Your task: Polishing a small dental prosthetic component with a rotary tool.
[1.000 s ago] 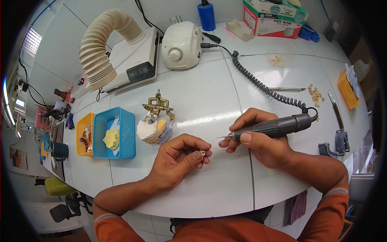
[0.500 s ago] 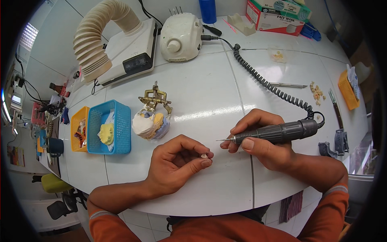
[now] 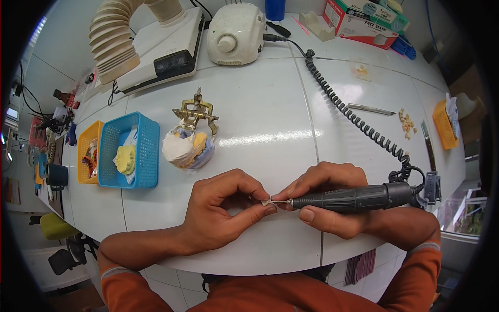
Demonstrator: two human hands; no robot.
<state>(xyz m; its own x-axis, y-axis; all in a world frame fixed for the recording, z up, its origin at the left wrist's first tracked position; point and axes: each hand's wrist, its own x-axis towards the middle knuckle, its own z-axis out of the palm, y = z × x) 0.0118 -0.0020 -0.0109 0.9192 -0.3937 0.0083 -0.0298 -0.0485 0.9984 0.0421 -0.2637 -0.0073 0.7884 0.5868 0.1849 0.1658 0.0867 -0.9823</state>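
Note:
Between the thumb and fingertips of my left hand (image 3: 221, 213) is a small whitish artificial tooth (image 3: 266, 202), partly covered by the fingers. My right hand (image 3: 332, 176) grips a black rotary handpiece (image 3: 351, 198) like a pen, lying nearly level. Its thin metal bur (image 3: 280, 202) points left and reaches the tooth, its tip seeming to touch it. The fingertips of both hands almost meet there. Beyond my left hand stands a brass dental articulator (image 3: 196, 112) with a white plaster and yellow-blue cast (image 3: 183, 148).
A coiled cord (image 3: 353, 117) links the handpiece to a white control unit (image 3: 235, 39). Blue (image 3: 146, 179) and orange baskets (image 3: 88, 156) stand left. A hose (image 3: 112, 44) arches over a white machine. Right are loose teeth (image 3: 407, 124), a metal tool (image 3: 371, 109) and a knife (image 3: 429, 145).
My right hand has brought the handpiece left and slightly down, so the bur now meets the tooth. My left hand keeps its pinch. The whole view has shifted a little.

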